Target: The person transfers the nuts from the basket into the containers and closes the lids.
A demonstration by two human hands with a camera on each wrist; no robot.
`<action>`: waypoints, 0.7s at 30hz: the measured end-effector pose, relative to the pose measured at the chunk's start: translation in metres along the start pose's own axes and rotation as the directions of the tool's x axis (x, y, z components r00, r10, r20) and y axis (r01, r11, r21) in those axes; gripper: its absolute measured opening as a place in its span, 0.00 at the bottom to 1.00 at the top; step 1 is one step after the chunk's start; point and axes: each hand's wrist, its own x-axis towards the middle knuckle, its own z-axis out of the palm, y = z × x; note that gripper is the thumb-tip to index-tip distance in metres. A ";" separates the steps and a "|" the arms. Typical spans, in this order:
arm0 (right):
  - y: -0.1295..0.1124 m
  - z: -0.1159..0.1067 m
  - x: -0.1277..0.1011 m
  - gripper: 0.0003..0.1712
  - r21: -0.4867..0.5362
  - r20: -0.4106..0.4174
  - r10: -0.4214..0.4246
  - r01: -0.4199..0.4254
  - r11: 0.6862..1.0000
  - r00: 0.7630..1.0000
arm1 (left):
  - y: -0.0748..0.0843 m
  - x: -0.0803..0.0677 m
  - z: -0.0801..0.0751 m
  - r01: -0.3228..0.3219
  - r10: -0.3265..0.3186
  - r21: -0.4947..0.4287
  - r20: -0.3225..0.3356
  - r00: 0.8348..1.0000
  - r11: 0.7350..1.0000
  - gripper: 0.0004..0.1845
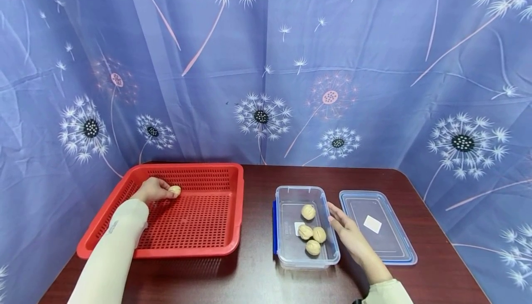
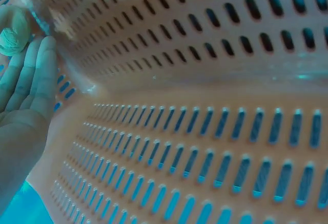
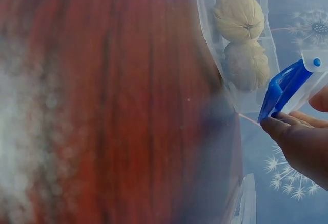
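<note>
In the head view, my left hand (image 1: 154,190) pinches a walnut (image 1: 175,191) at its fingertips inside the red basket (image 1: 234,230). The left wrist view shows that walnut (image 2: 14,32) beyond the outstretched fingers, by the slotted basket wall. Right of the basket stands an uncovered clear plastic box (image 1: 291,258) with several walnuts (image 1: 308,212) in it. My right hand (image 1: 351,234) touches the box's right side, thumb near the rim. Seen from the right wrist, its fairly straight fingers (image 3: 277,126) lie against a blue latch (image 3: 287,88) on that side.
A clear lid with a blue seal (image 1: 386,244) and a white label lies on the dark wooden table (image 1: 257,276), right of the box. Behind the table hangs a blue curtain (image 1: 232,87) with dandelion prints, which also closes in both sides.
</note>
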 end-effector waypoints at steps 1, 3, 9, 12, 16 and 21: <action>0.000 0.000 0.000 0.29 0.000 0.000 -0.001 0.001 1.000 1.000 | 0.001 0.000 -0.001 0.000 0.000 -0.020 0.005 1.000 1.000 0.20; -0.001 0.000 0.000 0.29 0.002 -0.001 -0.001 0.001 1.000 1.000 | 0.003 0.002 -0.002 0.002 -0.002 -0.060 0.009 1.000 0.998 0.22; 0.000 0.000 0.000 0.29 0.003 -0.005 0.000 0.000 1.000 1.000 | 0.012 0.005 -0.005 -0.019 0.023 -0.132 0.025 0.999 0.991 0.23; 0.000 0.000 0.000 0.29 0.004 -0.004 -0.001 0.001 1.000 1.000 | 0.014 0.004 -0.006 -0.030 0.034 -0.149 0.021 0.999 0.988 0.23; 0.001 0.001 0.000 0.28 0.001 -0.006 -0.007 0.007 1.000 1.000 | 0.018 0.003 -0.006 -0.055 0.059 -0.177 0.018 0.998 0.983 0.23; 0.002 0.001 0.000 0.28 0.004 -0.013 -0.022 0.022 1.000 1.000 | 0.025 0.001 -0.007 -0.077 0.082 -0.225 0.013 0.997 0.971 0.24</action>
